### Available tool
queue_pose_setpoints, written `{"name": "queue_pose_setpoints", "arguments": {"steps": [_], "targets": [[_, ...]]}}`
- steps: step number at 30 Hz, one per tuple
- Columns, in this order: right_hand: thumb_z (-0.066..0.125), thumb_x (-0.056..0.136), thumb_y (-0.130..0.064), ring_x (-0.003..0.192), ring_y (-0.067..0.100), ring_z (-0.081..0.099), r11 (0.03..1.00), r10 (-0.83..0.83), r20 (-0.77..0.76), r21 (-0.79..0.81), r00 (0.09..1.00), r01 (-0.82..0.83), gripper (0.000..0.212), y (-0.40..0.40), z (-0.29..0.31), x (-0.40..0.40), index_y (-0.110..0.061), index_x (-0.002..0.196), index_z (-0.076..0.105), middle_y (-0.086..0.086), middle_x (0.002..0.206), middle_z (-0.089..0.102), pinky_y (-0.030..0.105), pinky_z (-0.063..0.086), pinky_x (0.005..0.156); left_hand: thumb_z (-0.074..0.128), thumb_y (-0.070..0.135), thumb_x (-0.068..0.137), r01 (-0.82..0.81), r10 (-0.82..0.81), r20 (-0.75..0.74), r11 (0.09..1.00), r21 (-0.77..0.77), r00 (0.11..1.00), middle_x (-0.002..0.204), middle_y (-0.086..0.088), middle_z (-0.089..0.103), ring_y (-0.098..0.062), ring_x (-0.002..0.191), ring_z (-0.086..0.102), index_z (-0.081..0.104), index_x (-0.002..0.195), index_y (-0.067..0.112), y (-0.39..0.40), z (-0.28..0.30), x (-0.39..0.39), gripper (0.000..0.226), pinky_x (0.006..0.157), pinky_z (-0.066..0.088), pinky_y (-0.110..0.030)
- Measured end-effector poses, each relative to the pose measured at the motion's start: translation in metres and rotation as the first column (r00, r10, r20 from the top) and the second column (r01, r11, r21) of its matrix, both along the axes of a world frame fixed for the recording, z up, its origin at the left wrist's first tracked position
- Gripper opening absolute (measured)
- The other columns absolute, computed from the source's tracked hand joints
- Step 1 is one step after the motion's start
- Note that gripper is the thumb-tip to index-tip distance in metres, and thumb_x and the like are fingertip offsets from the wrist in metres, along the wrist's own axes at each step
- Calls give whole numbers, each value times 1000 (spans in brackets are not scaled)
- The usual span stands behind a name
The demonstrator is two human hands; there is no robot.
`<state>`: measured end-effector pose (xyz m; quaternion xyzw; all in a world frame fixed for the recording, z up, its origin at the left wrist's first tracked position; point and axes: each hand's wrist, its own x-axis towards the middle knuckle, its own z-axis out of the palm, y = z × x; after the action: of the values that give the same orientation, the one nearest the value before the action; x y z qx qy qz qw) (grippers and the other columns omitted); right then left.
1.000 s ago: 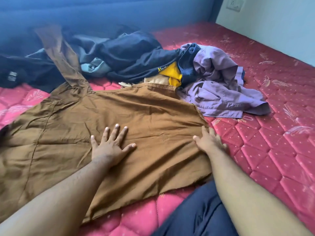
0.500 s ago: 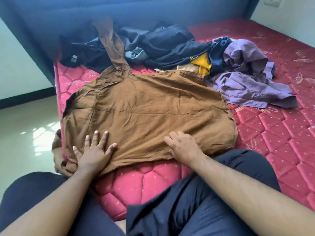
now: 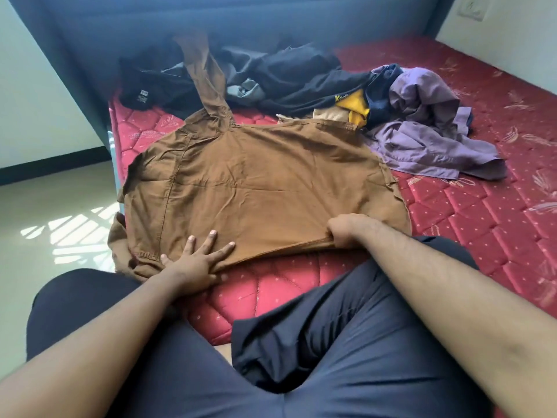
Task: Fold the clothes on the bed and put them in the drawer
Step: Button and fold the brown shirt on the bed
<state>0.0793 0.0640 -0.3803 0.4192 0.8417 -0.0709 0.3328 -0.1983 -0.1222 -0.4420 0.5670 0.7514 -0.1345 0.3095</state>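
Observation:
A brown shirt (image 3: 256, 182) lies spread flat on the red quilted mattress (image 3: 497, 212), one sleeve stretching back toward the headboard. My left hand (image 3: 196, 260) rests flat on its near left hem with fingers spread. My right hand (image 3: 346, 230) grips the near hem with curled fingers, bunching the cloth. Behind the shirt lie a purple shirt (image 3: 428, 140), a dark garment with a yellow patch (image 3: 301, 76) and a black garment (image 3: 150, 82). No drawer is in view.
The blue padded headboard (image 3: 271, 22) closes the far side. The mattress's left edge drops to a pale tiled floor (image 3: 45, 221). My legs in dark trousers (image 3: 346, 342) fill the foreground at the bed's near edge. A white wall stands at right.
Both hands slid along the brown shirt toward me to its near hem. The right hand went from lying flat to gripping the hem. The view pulled back and shifted left.

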Motion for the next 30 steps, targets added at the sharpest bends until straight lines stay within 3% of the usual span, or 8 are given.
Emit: {"name": "queue_pose_setpoints", "arguments": {"steps": [3,5,9,15,21,24,27,30], "targets": [[38,93,1,75,28,51,969,-134,127,-193,983,157,22,12,10,3,-5,78,52,8,64,64,20,41,49,35,26,103,27,-18,108,996,-79,994,160,18,-22,-36,151,-10,6,141,70,4,9,5,64,115,5,-68],[46,86,8,60,24,48,967,-139,177,-188,974,172,25,20,10,7,-7,67,48,2,40,56,18,40,36,39,23,103,84,-68,121,988,-132,990,164,9,0,-34,150,17,30,151,46,14,25,7,53,121,15,-44],[47,86,-3,96,28,63,988,-142,-96,-68,985,136,21,46,3,16,-5,97,65,16,109,69,27,46,74,54,7,90,95,-94,22,995,-31,995,114,-8,69,-20,99,62,64,98,17,60,66,3,16,77,42,-24],[49,82,-7,110,30,61,979,-102,-299,141,949,150,30,105,17,10,-18,106,63,10,119,65,34,50,89,60,8,85,136,-65,-265,955,262,962,128,-8,64,-27,117,60,61,131,25,157,105,-22,50,91,48,-30],[53,89,-19,124,29,45,909,-114,-356,340,928,243,45,103,-27,24,-29,133,48,6,129,50,50,35,103,67,62,80,-14,116,-259,932,363,959,162,-1,24,-25,148,23,22,154,40,156,64,-24,89,115,23,-55],[56,91,-21,125,33,41,866,-236,-366,341,900,366,49,96,-46,37,-32,136,44,8,133,45,51,35,101,63,70,78,-282,457,-138,731,621,879,166,0,-4,-30,152,-5,12,155,42,84,29,-21,96,112,3,-70],[55,92,-20,120,34,48,836,-315,-391,317,865,447,35,101,-48,36,-22,126,51,12,126,49,46,44,94,71,60,78,-689,779,64,510,515,624,163,-4,-22,-41,149,-14,-1,153,48,24,-4,-25,105,109,1,-73],[48,92,-17,117,37,56,803,-470,-414,166,780,572,31,94,-50,35,-16,122,51,17,124,58,44,49,92,61,23,79,-948,886,419,62,313,197,152,-15,35,-49,133,36,33,145,47,9,-26,-43,75,114,24,-63]]}}
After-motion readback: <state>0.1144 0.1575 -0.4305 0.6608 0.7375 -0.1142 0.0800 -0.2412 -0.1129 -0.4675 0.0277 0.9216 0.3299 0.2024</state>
